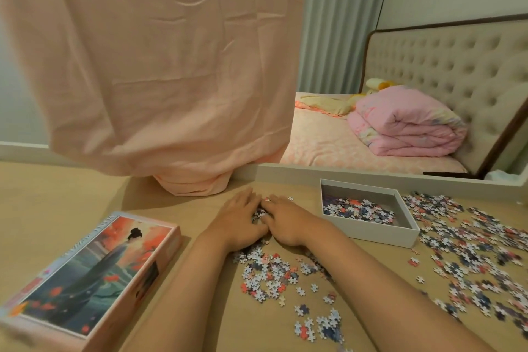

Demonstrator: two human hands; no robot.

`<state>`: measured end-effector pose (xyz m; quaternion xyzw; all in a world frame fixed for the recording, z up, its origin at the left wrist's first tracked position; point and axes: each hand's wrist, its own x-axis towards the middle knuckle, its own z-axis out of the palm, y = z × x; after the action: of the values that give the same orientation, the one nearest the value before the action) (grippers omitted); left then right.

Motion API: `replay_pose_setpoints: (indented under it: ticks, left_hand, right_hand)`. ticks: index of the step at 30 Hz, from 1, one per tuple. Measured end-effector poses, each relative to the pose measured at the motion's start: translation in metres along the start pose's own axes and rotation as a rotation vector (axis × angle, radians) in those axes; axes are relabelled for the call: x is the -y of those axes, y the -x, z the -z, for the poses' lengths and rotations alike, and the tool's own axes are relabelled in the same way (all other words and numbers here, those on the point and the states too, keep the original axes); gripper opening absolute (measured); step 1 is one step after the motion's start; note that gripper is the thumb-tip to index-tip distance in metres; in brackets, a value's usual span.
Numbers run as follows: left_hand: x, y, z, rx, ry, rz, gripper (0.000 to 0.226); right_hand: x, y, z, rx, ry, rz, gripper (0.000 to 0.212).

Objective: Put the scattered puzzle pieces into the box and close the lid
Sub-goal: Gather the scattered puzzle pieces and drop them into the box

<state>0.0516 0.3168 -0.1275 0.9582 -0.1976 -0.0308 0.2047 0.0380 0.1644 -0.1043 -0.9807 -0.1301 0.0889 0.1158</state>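
Note:
My left hand (238, 218) and my right hand (285, 221) lie side by side on the tan surface, fingers cupped around a small heap of puzzle pieces (258, 213) between them. More loose pieces (268, 273) lie just in front of my wrists, and a wide scatter of pieces (468, 246) spreads to the right. The open white box (368, 230) stands right of my right hand with a layer of pieces inside. The picture-printed lid (88, 280) lies face up at the left.
A pink cloth (160, 66) hangs down to the surface behind my hands. A low white ledge (400, 177) runs behind the box, and beyond it is a bed with a folded pink quilt (408, 126).

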Motion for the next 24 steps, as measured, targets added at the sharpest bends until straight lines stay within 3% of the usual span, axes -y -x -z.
replay_pose_setpoints:
  ticks: [6,9,14,18,21,24]
  left_hand:
    - [-0.006,0.000,0.017,0.054,0.128,-0.033,0.073]
    - [0.000,0.004,0.032,0.077,0.075,-0.012,0.078]
    - [0.013,0.007,0.040,0.245,-0.123,0.108,0.090]
    - [0.013,0.005,0.036,0.196,-0.142,0.082,0.069]
    - [0.008,0.003,0.034,0.075,-0.099,0.026,0.029]
    - [0.001,0.004,0.031,-0.011,-0.034,0.024,0.024]
  right_hand:
    - [-0.008,0.015,0.001,-0.030,0.008,-0.035,0.048]
    - [-0.002,0.018,0.012,-0.035,0.023,-0.045,0.061]
    - [0.014,0.008,0.020,0.101,0.079,-0.103,0.082]
    - [0.017,-0.007,0.018,0.124,0.091,-0.068,0.083]
    - [0.013,-0.012,0.018,0.062,0.013,-0.057,0.068]
    - [0.013,-0.008,0.019,-0.014,-0.062,-0.033,0.051]
